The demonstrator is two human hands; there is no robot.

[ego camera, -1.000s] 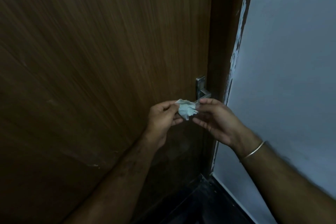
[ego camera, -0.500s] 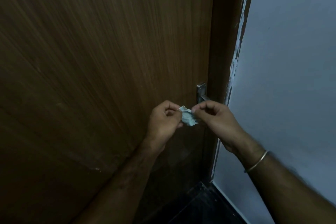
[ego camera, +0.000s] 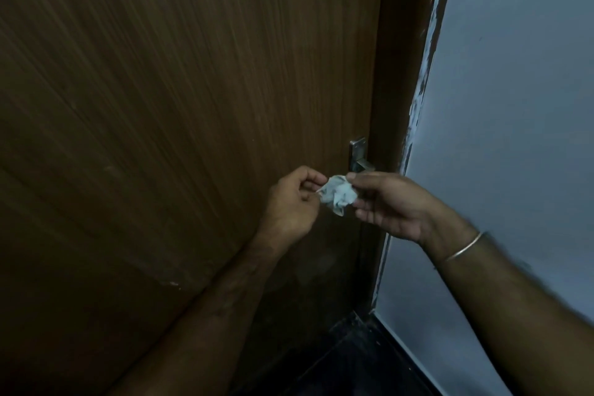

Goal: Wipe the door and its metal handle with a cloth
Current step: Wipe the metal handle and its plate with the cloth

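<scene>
1. Just below the metal lever handle [ego camera: 359, 156], at about 4 o'clock from the middle of the view, a small crumpled white cloth [ego camera: 338, 194] hangs between the person's two hands, off the door.
2. To the cloth's 9 o'clock, the left hand [ego camera: 291, 204] pinches its edge between thumb and curled fingertips; this looks like a hold for pulling the wad apart or reshaping it.
3. At its 3 o'clock, the right hand [ego camera: 390, 204] pinches the other side near the top, with the lower fingers held fairly straight beneath, probably to steady the wad while it is worked.
4. A thin metal bangle [ego camera: 463, 247] sits on the right wrist.
5. Brown wood-grain door [ego camera: 167, 100] fills the view from 12 round to 9 o'clock; the cloth touches neither it nor the handle, so no wiping is under way at this moment.
6. Holding the cloth so near the handle suggests the handle is the next surface meant for it.
7. Along the 1 o'clock side runs the dark door frame [ego camera: 405, 51], then a pale grey wall [ego camera: 514, 106] with chipped paint at its edge.
</scene>
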